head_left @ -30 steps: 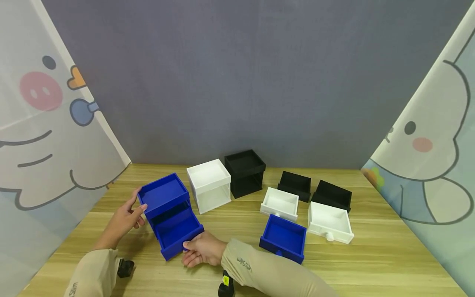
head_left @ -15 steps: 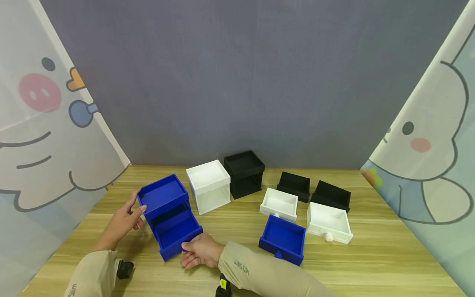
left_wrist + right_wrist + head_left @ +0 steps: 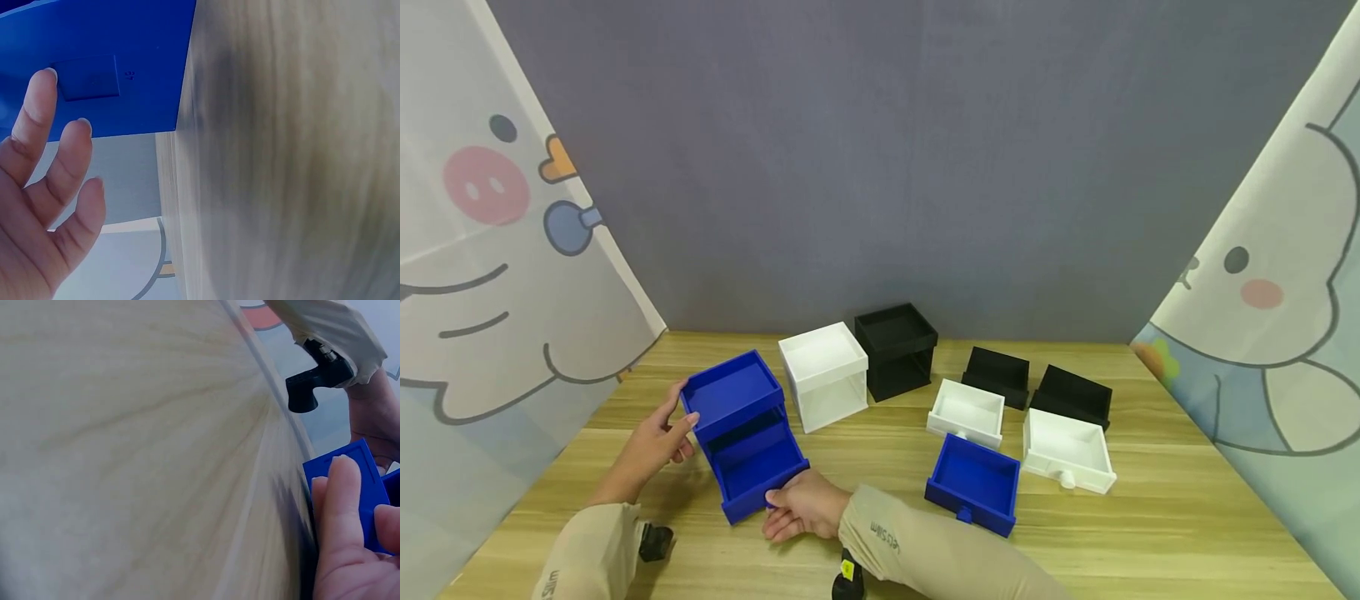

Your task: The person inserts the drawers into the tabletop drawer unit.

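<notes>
At the left of the table in the head view stands a blue drawer cabinet (image 3: 732,390) with a shallow tray top. My left hand (image 3: 651,442) holds its left side, thumb at the front corner and index finger toward the back. In the left wrist view, the other fingers (image 3: 81,162) lie loosely beside the cabinet's side wall. A blue drawer (image 3: 756,467) sticks out of the lower opening. My right hand (image 3: 808,506) pinches the drawer's front at the middle, where the knob is hidden by the thumb and fingers.
Right of the cabinet stand a white cabinet shell (image 3: 827,379) and a black cabinet shell (image 3: 897,350). Farther right lie a loose blue drawer (image 3: 973,479), two white drawers (image 3: 967,408) and two black drawers (image 3: 996,375). A grey partition (image 3: 910,167) rises behind the table.
The right hand and the pinched drawer have shifted slightly left, with the drawer a little farther into the cabinet. The left hand and the cabinet stay in place.
</notes>
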`<act>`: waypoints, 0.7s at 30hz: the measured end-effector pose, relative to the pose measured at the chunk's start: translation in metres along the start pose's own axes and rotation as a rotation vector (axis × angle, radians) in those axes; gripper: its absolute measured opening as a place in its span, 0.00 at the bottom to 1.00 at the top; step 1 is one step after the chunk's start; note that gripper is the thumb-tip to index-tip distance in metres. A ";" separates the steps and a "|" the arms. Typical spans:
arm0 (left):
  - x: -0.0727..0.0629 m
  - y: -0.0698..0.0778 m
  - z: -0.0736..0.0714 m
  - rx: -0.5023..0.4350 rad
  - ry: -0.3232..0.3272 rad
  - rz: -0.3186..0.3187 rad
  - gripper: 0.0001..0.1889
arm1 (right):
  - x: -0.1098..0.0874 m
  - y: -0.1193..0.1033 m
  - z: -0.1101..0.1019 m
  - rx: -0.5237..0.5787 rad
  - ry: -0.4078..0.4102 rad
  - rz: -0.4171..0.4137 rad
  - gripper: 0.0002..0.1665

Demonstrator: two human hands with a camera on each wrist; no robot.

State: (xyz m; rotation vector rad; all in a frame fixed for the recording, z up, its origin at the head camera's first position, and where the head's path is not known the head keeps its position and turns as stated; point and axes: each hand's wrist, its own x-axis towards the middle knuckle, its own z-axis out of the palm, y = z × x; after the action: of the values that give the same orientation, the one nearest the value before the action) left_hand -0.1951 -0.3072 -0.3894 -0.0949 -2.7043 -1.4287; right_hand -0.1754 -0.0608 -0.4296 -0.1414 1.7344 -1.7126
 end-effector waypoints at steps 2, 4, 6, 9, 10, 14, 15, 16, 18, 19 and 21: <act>0.000 0.000 0.000 -0.003 -0.002 -0.006 0.35 | 0.000 -0.001 0.000 -0.023 0.004 0.002 0.16; 0.000 0.000 0.000 -0.002 -0.008 -0.012 0.36 | 0.001 -0.003 -0.001 -0.052 0.014 0.004 0.17; 0.000 0.000 0.000 0.001 -0.011 -0.017 0.36 | 0.001 -0.004 -0.001 -0.075 0.021 0.004 0.17; 0.000 -0.001 0.000 0.008 -0.007 -0.019 0.36 | 0.003 -0.005 -0.002 -0.082 0.023 0.008 0.17; 0.000 -0.001 0.001 0.013 -0.005 -0.018 0.36 | 0.003 -0.005 -0.002 -0.074 0.025 0.008 0.17; 0.001 -0.001 0.001 0.021 0.000 -0.013 0.36 | 0.004 -0.001 -0.002 0.003 0.075 -0.020 0.11; 0.001 -0.001 0.001 0.022 0.001 -0.013 0.36 | 0.005 0.000 -0.002 0.026 0.099 -0.033 0.09; 0.001 -0.001 0.001 0.020 0.000 -0.012 0.36 | 0.004 0.001 -0.002 0.048 0.125 -0.048 0.07; 0.001 0.000 0.001 0.018 -0.001 -0.014 0.36 | 0.003 0.003 -0.001 0.086 0.166 -0.084 0.03; 0.001 0.000 0.001 0.017 -0.002 -0.014 0.36 | 0.002 0.004 -0.001 0.107 0.183 -0.100 0.02; 0.000 0.000 0.000 0.011 -0.003 -0.017 0.36 | 0.001 0.005 0.000 0.141 0.207 -0.129 0.05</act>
State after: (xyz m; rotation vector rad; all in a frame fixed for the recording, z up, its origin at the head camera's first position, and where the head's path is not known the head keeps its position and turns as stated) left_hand -0.1956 -0.3070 -0.3895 -0.0741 -2.7218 -1.4193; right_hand -0.1743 -0.0605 -0.4345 -0.0126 1.7758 -1.9977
